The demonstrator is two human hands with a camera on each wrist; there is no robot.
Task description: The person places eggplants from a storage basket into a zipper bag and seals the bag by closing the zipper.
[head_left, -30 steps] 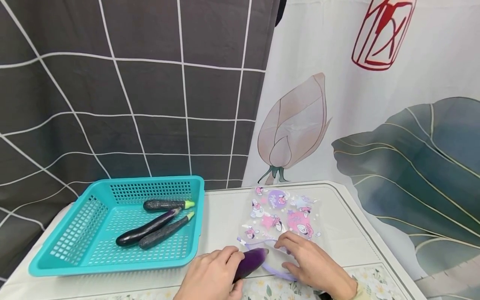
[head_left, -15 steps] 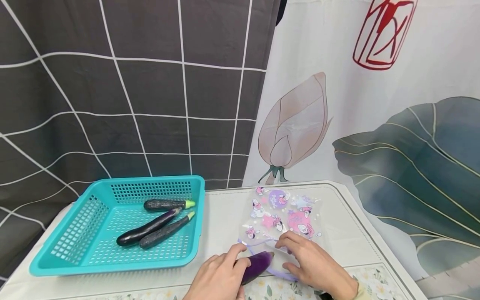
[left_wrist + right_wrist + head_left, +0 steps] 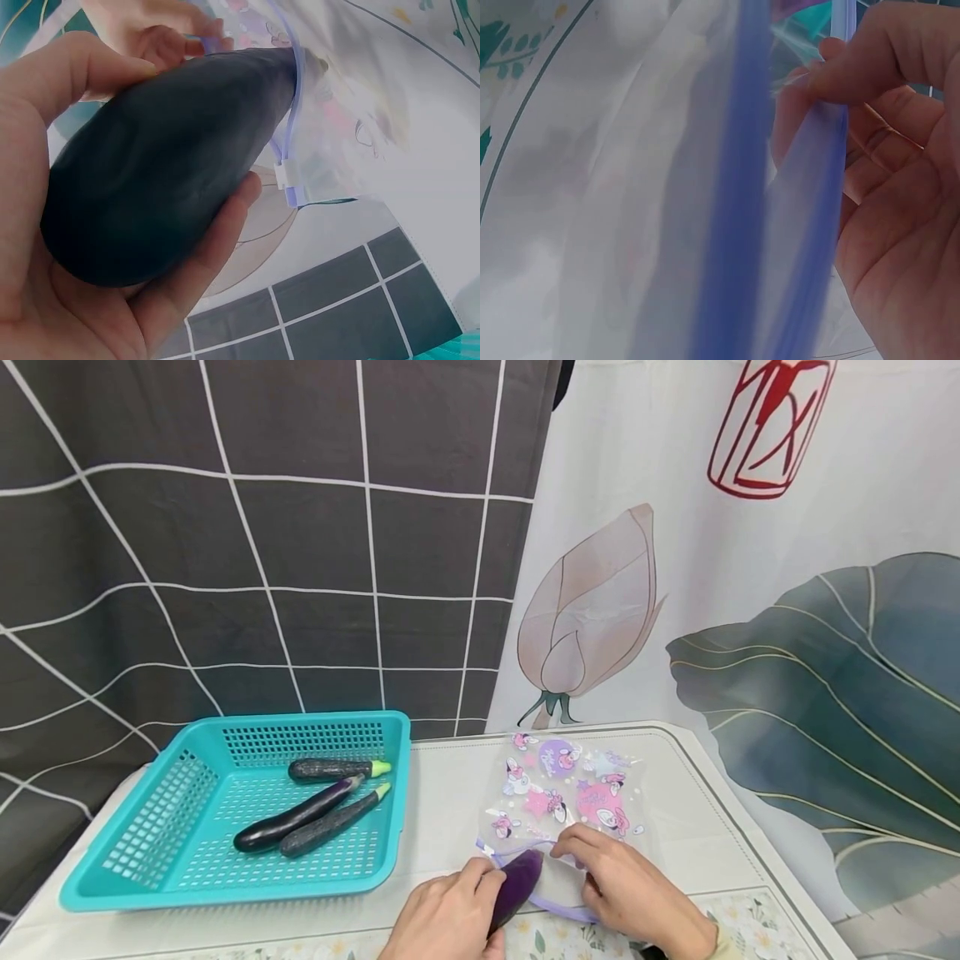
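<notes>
Left hand [image 3: 450, 914], grip curled round a glossy dark-purple eggplant [image 3: 517, 887], its tapered end inside a clear, pink-and-purple-printed plastic zip bag [image 3: 562, 787], pinched by right hand [image 3: 630, 885], with turquoise rectangular plastic basket [image 3: 232, 898] leftward on white table [image 3: 450, 802].

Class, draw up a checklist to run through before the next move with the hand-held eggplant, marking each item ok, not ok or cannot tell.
1. Eggplant gripped by the left hand: ok.
2. Clear printed bag held by the right hand: ok, its edge is pinched.
3. Bag mouth open: ok, the purple edges stand apart.
4. Eggplant's stem end at the mouth: ok.
5. Eggplant wholly inside: not ok, its thick end is outside.
6. Bag free of tears: cannot tell.
</notes>
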